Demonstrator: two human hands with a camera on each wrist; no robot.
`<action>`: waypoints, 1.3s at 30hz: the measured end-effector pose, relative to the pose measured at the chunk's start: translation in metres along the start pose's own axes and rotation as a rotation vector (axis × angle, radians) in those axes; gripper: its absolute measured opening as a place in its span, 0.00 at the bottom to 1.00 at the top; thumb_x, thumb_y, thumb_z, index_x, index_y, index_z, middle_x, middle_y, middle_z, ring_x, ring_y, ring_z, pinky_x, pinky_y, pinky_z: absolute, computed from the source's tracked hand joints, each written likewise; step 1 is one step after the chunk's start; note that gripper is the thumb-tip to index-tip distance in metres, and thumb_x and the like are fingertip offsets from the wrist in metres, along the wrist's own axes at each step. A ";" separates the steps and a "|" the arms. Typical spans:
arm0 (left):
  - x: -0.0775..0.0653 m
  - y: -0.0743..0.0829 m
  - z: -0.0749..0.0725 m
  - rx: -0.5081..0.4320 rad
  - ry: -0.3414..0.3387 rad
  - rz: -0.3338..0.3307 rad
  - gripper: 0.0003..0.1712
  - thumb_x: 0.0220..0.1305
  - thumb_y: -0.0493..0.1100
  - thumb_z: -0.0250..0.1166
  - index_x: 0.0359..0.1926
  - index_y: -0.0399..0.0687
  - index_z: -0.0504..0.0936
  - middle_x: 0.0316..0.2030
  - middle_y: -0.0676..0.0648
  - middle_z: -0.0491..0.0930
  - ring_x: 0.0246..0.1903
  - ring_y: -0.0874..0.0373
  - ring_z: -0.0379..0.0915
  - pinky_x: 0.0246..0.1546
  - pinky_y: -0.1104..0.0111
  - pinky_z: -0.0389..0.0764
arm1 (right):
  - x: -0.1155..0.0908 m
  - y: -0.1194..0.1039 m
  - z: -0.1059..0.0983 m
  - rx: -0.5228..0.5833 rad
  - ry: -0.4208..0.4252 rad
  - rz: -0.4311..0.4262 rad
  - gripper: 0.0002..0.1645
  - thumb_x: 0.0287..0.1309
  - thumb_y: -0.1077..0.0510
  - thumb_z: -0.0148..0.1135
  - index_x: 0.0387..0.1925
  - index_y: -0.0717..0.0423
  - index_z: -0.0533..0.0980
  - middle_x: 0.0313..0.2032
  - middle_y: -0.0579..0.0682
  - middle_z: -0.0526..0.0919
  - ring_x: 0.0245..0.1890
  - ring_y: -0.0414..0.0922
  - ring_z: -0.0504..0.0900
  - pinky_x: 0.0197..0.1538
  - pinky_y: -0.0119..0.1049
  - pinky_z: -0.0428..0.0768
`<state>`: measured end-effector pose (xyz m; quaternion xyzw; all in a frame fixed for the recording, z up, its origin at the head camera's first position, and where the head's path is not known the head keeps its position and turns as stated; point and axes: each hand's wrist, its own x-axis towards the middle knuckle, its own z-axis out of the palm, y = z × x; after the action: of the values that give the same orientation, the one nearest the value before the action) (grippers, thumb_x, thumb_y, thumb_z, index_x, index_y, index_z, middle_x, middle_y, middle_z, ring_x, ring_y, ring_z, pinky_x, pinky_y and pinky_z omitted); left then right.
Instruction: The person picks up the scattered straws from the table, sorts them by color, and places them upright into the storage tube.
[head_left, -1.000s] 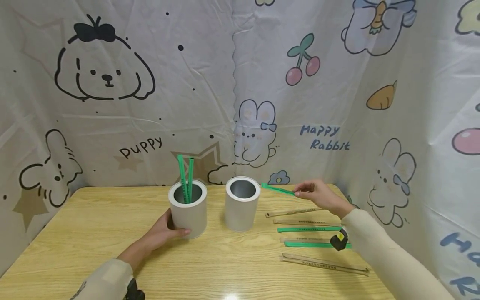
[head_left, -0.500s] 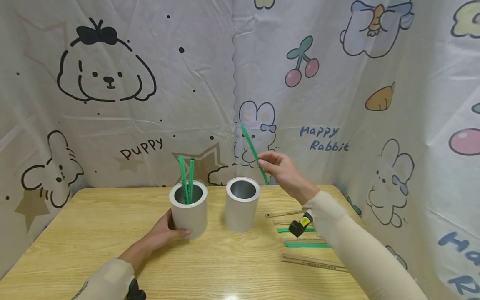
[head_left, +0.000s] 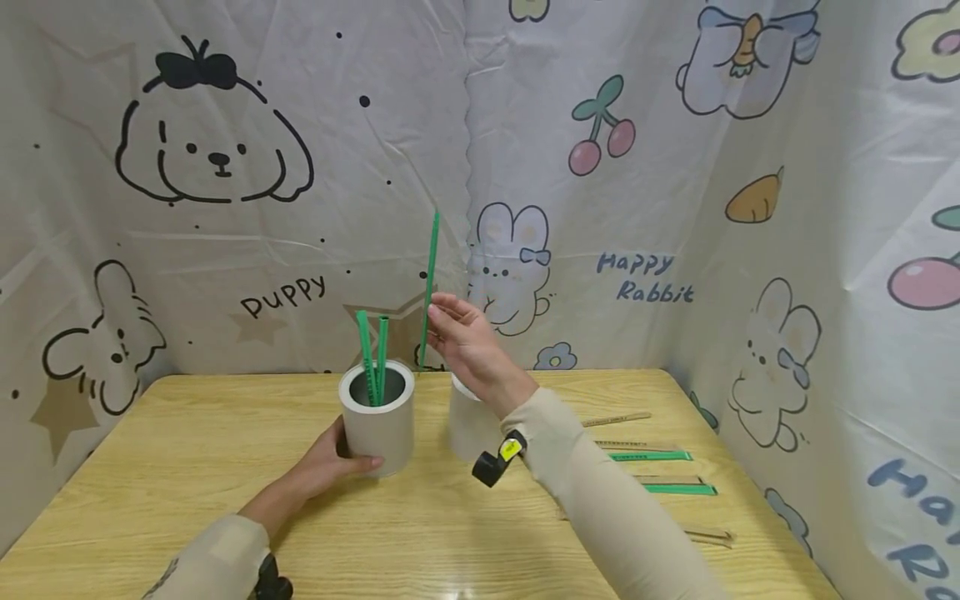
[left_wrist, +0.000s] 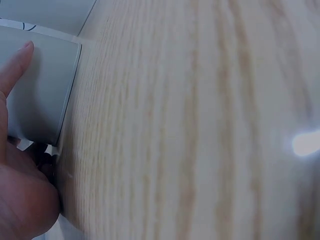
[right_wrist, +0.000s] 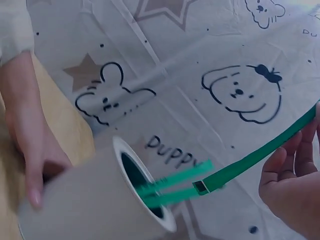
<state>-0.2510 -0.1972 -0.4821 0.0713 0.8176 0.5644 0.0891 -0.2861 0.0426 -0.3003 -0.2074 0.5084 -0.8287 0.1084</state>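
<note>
My right hand (head_left: 476, 350) pinches a green wrapped straw (head_left: 431, 258) and holds it nearly upright above the table, to the right of the left white canister (head_left: 386, 446). Two green wrapped straws (head_left: 365, 337) stand inside that canister. In the right wrist view, the lower end of the held straw (right_wrist: 250, 162) appears near their tops. My left hand (head_left: 326, 462) grips the left canister low on its side, its thumb across the front; some fingers are hidden behind. A second white canister (head_left: 465, 429) stands to the right, its opening mostly covered by my right hand.
On the right of the wooden table (head_left: 187, 475) lie several wrapped straws, both brown (head_left: 618, 419) and green (head_left: 682, 490), partly hidden by my right sleeve (head_left: 592, 475). A printed curtain (head_left: 405, 150) hangs behind the table's back edge.
My right hand has carried the green wrapped straw up and left from the table's right side, turning it from nearly flat to nearly upright. The left hand and left canister look unchanged.
</note>
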 end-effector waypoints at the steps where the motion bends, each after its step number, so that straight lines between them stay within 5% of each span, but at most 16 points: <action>1: 0.000 0.000 0.000 -0.001 -0.001 -0.001 0.63 0.58 0.48 0.75 0.79 0.35 0.41 0.78 0.30 0.50 0.77 0.32 0.47 0.76 0.39 0.51 | 0.001 0.004 0.004 0.007 0.002 -0.002 0.27 0.75 0.69 0.45 0.32 0.37 0.82 0.33 0.35 0.81 0.35 0.33 0.78 0.47 0.30 0.75; 10: 0.000 0.004 0.001 -0.010 -0.021 -0.001 0.63 0.61 0.48 0.73 0.80 0.36 0.38 0.78 0.30 0.49 0.76 0.31 0.48 0.75 0.39 0.55 | 0.012 0.046 0.017 -0.045 0.100 0.019 0.18 0.73 0.67 0.52 0.35 0.43 0.80 0.34 0.37 0.80 0.35 0.34 0.78 0.45 0.27 0.77; 14: 0.000 0.004 0.003 -0.007 -0.015 0.002 0.62 0.61 0.49 0.73 0.80 0.36 0.39 0.77 0.30 0.50 0.76 0.32 0.49 0.75 0.39 0.55 | 0.013 0.061 0.015 -0.198 0.129 0.018 0.07 0.71 0.66 0.56 0.44 0.60 0.79 0.33 0.37 0.80 0.36 0.34 0.79 0.43 0.27 0.79; 18: 0.001 0.002 0.004 -0.015 -0.012 -0.003 0.62 0.60 0.49 0.74 0.79 0.37 0.41 0.77 0.31 0.52 0.76 0.33 0.50 0.76 0.40 0.55 | 0.009 0.068 0.012 -0.382 0.144 0.033 0.15 0.70 0.63 0.59 0.53 0.69 0.77 0.40 0.50 0.84 0.39 0.35 0.78 0.44 0.28 0.79; 21: 0.001 0.001 0.003 -0.018 -0.008 -0.004 0.61 0.60 0.48 0.74 0.79 0.37 0.42 0.77 0.31 0.52 0.76 0.33 0.51 0.75 0.40 0.55 | 0.007 0.066 0.010 -0.477 0.122 0.050 0.17 0.70 0.60 0.59 0.55 0.67 0.78 0.48 0.59 0.84 0.40 0.38 0.79 0.46 0.30 0.80; 31: -0.004 0.002 0.002 -0.030 -0.007 0.000 0.62 0.60 0.47 0.74 0.79 0.35 0.40 0.77 0.30 0.52 0.76 0.32 0.51 0.75 0.40 0.55 | -0.009 0.034 -0.015 -0.729 -0.095 0.097 0.17 0.73 0.56 0.57 0.54 0.63 0.80 0.53 0.66 0.81 0.45 0.48 0.81 0.49 0.33 0.79; 37: -0.003 0.002 0.000 -0.037 -0.012 0.006 0.64 0.59 0.47 0.74 0.80 0.36 0.38 0.77 0.30 0.50 0.76 0.32 0.50 0.76 0.40 0.55 | -0.025 0.015 -0.042 -0.798 -0.152 0.097 0.16 0.72 0.57 0.57 0.53 0.61 0.80 0.44 0.51 0.85 0.47 0.55 0.81 0.52 0.43 0.80; 39: -0.002 0.001 -0.001 -0.037 -0.009 0.007 0.64 0.59 0.47 0.74 0.80 0.36 0.39 0.77 0.30 0.50 0.76 0.32 0.50 0.76 0.40 0.55 | -0.030 0.008 -0.052 -0.788 -0.148 0.095 0.16 0.73 0.58 0.57 0.54 0.63 0.80 0.46 0.52 0.85 0.49 0.57 0.81 0.55 0.46 0.81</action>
<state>-0.2497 -0.1980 -0.4806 0.0752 0.8063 0.5794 0.0920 -0.2828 0.0917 -0.3353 -0.2686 0.7869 -0.5474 0.0951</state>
